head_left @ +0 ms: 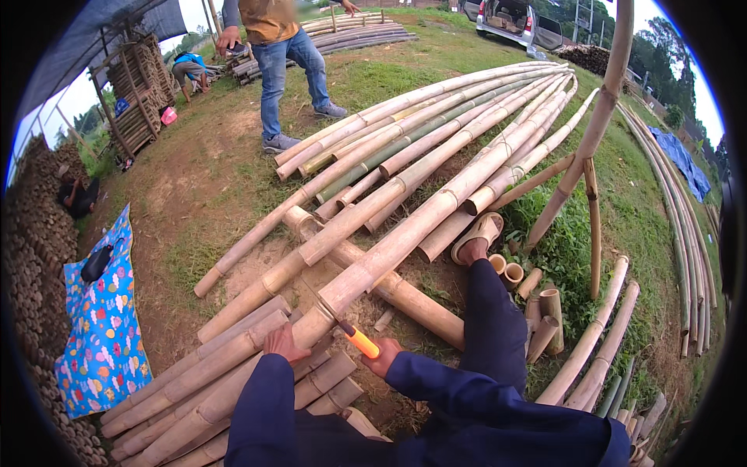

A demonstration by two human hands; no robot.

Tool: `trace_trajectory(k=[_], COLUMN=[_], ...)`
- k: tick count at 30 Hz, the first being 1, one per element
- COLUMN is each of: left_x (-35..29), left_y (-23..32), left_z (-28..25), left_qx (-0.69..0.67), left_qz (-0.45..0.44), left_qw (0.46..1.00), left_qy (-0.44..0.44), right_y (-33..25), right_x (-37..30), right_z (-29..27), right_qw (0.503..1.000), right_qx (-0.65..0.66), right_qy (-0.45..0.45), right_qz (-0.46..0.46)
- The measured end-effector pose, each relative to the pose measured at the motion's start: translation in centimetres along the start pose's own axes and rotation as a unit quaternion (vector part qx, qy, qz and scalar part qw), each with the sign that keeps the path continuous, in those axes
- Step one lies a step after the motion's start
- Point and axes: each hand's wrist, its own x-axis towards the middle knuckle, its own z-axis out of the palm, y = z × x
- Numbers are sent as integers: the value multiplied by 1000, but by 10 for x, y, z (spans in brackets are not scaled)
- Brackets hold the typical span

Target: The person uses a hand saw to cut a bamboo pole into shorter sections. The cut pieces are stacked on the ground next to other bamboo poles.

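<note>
My right hand (382,358) is closed round the orange handle of a hand saw (362,342). Its thin blade lies across a long, thick bamboo pole (405,253). Beside the blade, toward the pole's near end, my left hand (285,344) is wrapped over the bamboo, with part of the fingers hidden. Underneath, a stout bamboo crosspiece (416,307) props up this pole and others. Cut bamboo lengths (233,342) lie in a pile by my left arm. My sandalled foot (476,240) rests against the poles.
Long bamboo poles (436,117) stretch away ahead. A person (284,62) in jeans stands beyond them. A slanted bamboo post (580,148) rises on the right, near short cut pieces (545,315). A blue patterned cloth (101,327) lies left. Farther off is a vehicle (517,23) with its rear hatch raised.
</note>
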Motion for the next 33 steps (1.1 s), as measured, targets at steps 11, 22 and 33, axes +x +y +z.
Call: trace_trajectory(k=[11,22,33], left_x=[3,-23,-54], left_y=[-1,25,54], left_z=[11,29,75], left_qx=[-22,17,46], left_qz=[-10,36,55], left_qw=[999,999,992], left_qy=[29,-15,-103], right_y=[-64,1,75], right_x=[-154,-313,-343], right_z=[-181,-218,-197], right_qw=[996,926,845], right_qx=[23,-62,-69], right_qy=[-74,338,465], right_qz=[-40,156,255])
